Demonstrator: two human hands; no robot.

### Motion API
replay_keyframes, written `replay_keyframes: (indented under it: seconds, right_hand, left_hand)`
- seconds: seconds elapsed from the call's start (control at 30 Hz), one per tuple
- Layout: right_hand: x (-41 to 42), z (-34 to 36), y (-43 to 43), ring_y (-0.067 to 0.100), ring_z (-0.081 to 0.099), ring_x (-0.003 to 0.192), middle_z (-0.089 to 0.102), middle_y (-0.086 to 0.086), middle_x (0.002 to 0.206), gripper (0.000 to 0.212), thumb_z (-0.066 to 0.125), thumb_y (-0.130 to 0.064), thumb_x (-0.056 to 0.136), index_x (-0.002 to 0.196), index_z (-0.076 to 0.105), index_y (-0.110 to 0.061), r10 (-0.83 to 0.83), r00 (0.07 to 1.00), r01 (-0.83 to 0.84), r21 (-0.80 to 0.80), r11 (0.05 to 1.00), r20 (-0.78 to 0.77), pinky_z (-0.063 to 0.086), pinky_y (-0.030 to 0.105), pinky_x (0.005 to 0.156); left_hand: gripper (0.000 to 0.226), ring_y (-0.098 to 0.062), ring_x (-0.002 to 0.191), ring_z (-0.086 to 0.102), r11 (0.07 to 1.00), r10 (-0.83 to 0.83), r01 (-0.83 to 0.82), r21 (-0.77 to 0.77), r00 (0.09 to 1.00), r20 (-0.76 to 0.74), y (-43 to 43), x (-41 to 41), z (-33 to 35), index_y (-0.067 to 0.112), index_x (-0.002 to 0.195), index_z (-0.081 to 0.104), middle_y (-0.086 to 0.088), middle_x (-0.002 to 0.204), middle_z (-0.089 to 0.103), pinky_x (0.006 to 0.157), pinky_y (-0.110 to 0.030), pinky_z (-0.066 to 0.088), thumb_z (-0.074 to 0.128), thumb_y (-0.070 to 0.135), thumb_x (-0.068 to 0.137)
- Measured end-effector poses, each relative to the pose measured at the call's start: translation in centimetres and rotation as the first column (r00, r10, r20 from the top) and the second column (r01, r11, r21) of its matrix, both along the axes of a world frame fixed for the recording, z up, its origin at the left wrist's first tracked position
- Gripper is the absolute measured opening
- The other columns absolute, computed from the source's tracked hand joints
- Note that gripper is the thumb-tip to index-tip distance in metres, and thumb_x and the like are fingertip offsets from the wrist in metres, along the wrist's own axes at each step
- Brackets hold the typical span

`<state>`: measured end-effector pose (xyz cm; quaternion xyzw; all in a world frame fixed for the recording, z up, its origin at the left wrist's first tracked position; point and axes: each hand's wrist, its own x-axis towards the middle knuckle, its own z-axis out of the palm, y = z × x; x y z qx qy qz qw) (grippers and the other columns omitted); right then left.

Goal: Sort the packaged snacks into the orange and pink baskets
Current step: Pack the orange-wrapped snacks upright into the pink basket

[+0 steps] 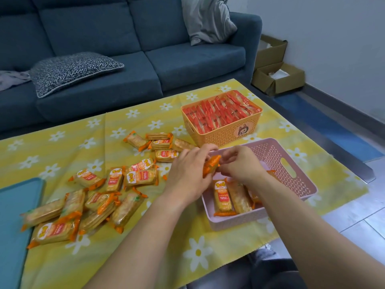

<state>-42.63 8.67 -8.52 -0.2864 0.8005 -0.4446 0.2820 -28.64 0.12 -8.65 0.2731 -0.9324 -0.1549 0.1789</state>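
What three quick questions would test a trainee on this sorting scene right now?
1. True or false: the orange basket is packed with red packets.
2. Some cracker packets already lie in: A: the pink basket; B: the orange basket; C: the teal tray.
3. Fill in: the left hand and right hand together hold one ____.

Key: 1 true; 2 A; 3 cracker packet.

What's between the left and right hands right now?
Head view: one orange-ended cracker packet, gripped by the left hand and pinched by the right hand, over the pink basket's left rim.
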Motion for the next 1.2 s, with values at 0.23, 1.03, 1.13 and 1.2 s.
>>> replay_keyframes:
  seconds: [0.23, 1.03, 1.13, 1.2]
  right_hand:
    - [-0.1, 0.3, 0.6, 0.021, 0.068, 0.087, 0.077, 0.004, 0.088, 0.019, 0.062, -0.005, 0.083, 0.084, 0.076, -0.018, 0.143, 0.954, -0.087, 0.213, 0.973, -0.264, 0.057, 0.041, 0.086]
    - [3.3, -0.4, 0.7, 0.032, 0.051, 0.130, 0.063, 0.006, 0.133, 0.047, 0.057, -0.049, 0.088, 0.127, 0.064, -0.024, 0.671, 0.555, -0.062, 0.780, 0.622, -0.491, 0.038, 0.043, 0.102]
    - [1.5, 0.8, 1.1, 0.030, 0.064, 0.115, 0.071, 0.005, 0.117, 0.027, 0.059, -0.035, 0.088, 0.111, 0.068, -0.025, 0.571, 0.617, -0.077, 0.680, 0.729, -0.542, 0.042, 0.039, 0.088]
    - [0.2, 1.7, 1.5, 0.030, 0.068, 0.104, 0.074, 0.005, 0.106, 0.016, 0.060, -0.026, 0.086, 0.099, 0.070, -0.024, 0.446, 0.643, -0.025, 0.565, 0.825, -0.623, 0.043, 0.036, 0.078]
  left_hand:
    - [0.050, -0.020, 0.115, 0.046, 0.990, 0.062, -0.051, -0.131, 0.995, 0.082, 0.1, -0.4, 0.1, 0.042, 0.134, 0.052, 0.011, 0.114, 0.058, 0.094, -0.038, 0.040, 0.063, 0.049, 0.085]
    - [0.035, -0.029, 0.116, 0.045, 0.955, 0.242, -0.179, -0.237, 0.931, 0.272, 1.7, -1.7, 0.6, 0.028, 0.121, 0.068, 0.000, 0.120, 0.053, 0.090, -0.039, 0.040, 0.065, 0.036, 0.087]
    - [0.034, -0.029, 0.115, 0.044, 0.955, 0.257, -0.199, -0.222, 0.926, 0.276, 1.4, -1.8, 0.3, 0.028, 0.117, 0.069, 0.000, 0.119, 0.053, 0.089, -0.039, 0.040, 0.064, 0.042, 0.087]
    - [0.038, -0.028, 0.114, 0.044, 0.953, 0.264, -0.208, -0.220, 0.925, 0.272, 1.1, -1.8, 0.1, 0.028, 0.112, 0.071, 0.001, 0.117, 0.053, 0.088, -0.039, 0.040, 0.069, 0.051, 0.082]
